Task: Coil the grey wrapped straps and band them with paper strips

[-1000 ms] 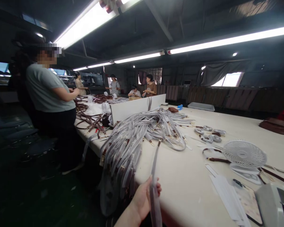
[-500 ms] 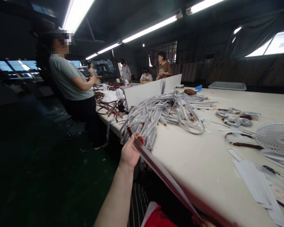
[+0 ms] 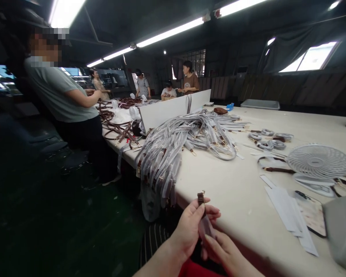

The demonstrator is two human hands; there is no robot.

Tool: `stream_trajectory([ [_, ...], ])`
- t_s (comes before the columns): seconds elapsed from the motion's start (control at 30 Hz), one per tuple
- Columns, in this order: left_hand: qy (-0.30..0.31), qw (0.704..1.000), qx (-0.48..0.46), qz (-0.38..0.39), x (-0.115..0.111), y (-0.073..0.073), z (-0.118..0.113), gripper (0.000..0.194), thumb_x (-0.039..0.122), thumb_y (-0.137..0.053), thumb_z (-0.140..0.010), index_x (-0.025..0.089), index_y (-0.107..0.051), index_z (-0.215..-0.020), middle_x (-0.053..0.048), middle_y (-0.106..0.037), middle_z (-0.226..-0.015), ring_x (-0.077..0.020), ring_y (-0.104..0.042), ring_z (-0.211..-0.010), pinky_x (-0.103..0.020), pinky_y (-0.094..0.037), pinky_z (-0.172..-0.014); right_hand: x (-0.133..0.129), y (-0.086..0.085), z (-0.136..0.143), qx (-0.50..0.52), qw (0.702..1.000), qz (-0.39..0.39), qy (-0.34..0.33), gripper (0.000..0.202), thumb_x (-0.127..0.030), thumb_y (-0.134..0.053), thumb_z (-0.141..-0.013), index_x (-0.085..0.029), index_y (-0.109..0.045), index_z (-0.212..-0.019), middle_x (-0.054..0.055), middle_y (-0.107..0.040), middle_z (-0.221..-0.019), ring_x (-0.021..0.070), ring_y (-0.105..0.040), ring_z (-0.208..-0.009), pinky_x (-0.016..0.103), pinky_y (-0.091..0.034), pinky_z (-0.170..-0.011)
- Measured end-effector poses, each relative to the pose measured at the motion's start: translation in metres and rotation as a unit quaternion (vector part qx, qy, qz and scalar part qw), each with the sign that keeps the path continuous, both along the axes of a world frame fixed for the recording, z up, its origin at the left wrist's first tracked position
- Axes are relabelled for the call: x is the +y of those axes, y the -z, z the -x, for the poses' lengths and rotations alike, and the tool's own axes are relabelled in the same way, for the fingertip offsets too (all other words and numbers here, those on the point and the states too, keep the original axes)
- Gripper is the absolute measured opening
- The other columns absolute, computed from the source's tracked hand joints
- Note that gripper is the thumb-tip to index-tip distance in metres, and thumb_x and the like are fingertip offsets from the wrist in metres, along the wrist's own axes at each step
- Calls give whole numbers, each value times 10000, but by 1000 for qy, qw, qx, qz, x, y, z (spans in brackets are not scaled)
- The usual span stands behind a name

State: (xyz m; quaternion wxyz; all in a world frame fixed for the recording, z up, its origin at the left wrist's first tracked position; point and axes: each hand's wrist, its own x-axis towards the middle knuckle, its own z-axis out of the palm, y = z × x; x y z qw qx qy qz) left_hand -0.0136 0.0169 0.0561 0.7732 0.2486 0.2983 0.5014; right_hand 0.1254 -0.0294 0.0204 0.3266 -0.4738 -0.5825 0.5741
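Observation:
A brown strap (image 3: 205, 226) in a clear plastic sleeve is held over the near table edge, its metal clasp end pointing up. My left hand (image 3: 190, 223) is closed on it just below the clasp, thumb on top, other fingers beneath. Lower down, my right hand (image 3: 223, 248) grips the sleeved part, thumb pressed on it. The strap's lower end is hidden behind my hands. Beyond my left hand lies a big pile of sleeved straps (image 3: 173, 146) with gold clasps, hanging over the table's edge.
The white table (image 3: 219, 173) carries coiled straps (image 3: 265, 144), a white fan (image 3: 318, 159), paper strips (image 3: 285, 209) and a phone (image 3: 311, 213). A white board (image 3: 173, 109) stands behind the pile. A person in a grey-green shirt (image 3: 60, 92) stands at left; several others work farther back.
My left hand has come nearer and to the right with the strap's clasp end. My right hand has come into clear view beside it. The strap, stretched long before, is now gathered between both hands.

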Motion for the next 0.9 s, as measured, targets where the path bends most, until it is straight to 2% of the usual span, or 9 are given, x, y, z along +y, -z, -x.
stream_trajectory([
  [0.1,2,999,36,-28,4,2,3,296,273,-655,-855,139,-591,-1110,-114,-740,-951,-212,-688,-903,-363,-483,-901,-5,-13,-1,20,999,46,2,536,-711,-474,-849,-216,-674,-900,38,-652,-695,224,-608,-687,347,-542,-710],
  [0.23,42,995,59,-62,15,-8,21,248,173,-691,-750,143,-678,-996,-106,-740,-953,-229,-665,-943,-355,-474,-895,-5,-8,-20,-18,999,28,14,480,-639,-431,-910,-203,-615,-833,-24,-537,-581,158,-493,-551,293,-472,-591],
  [0.33,118,980,86,-132,20,-19,34,192,127,-674,-692,131,-744,-872,-124,-714,-1063,-250,-623,-1035,-343,-455,-927,4,-2,-40,-121,991,-57,28,358,-488,-404,-954,-210,-627,-931,15,-632,-742,191,-569,-673,318,-484,-658],
  [0.4,173,960,120,-185,20,-25,41,123,143,-688,-701,133,-762,-799,-134,-664,-1195,-273,-578,-1130,-352,-416,-1001,10,-2,-53,-200,970,-123,68,262,-349,-403,-934,-224,-622,-1008,49,-676,-906,231,-621,-827,365,-501,-773],
  [0.47,231,945,117,-200,19,-26,44,130,193,-677,-743,134,-769,-814,-142,-580,-1334,-313,-507,-1242,-392,-370,-1068,15,-7,-63,-260,944,-179,99,278,-235,-382,-892,-237,-607,-1057,59,-672,-973,245,-632,-899,390,-507,-812],
  [0.53,283,946,54,-149,18,-21,43,276,235,-627,-776,144,-746,-1008,-155,-528,-1396,-357,-456,-1306,-477,-363,-1076,17,-14,-69,-306,919,-225,108,342,-156,-356,-861,-250,-596,-1086,55,-656,-979,236,-635,-897,383,-516,-794],
  [0.63,354,932,-74,-26,19,-3,38,586,311,-537,-783,141,-533,-1344,-192,-521,-1402,-393,-499,-1275,-570,-372,-1028,20,-25,-73,-360,889,-262,103,435,-84,-343,-823,-253,-561,-1161,57,-639,-985,230,-632,-897,382,-522,-792],
  [0.77,440,885,-152,6,27,15,44,713,349,-516,-717,33,-481,-1356,-262,-558,-1339,-371,-582,-1186,-534,-357,-1036,25,-31,-82,-393,869,-287,91,437,-69,-357,-812,-223,-546,-1175,71,-632,-962,245,-624,-895,399,-524,-792],
  [0.9,389,911,-131,-51,38,14,66,713,249,-599,-643,66,-514,-1327,-239,-591,-1311,-381,-560,-1208,-546,-367,-1040,31,-31,-94,-403,855,-316,83,412,-77,-369,-839,-225,-552,-1177,69,-624,-935,241,-619,-871,377,-521,-763],
])
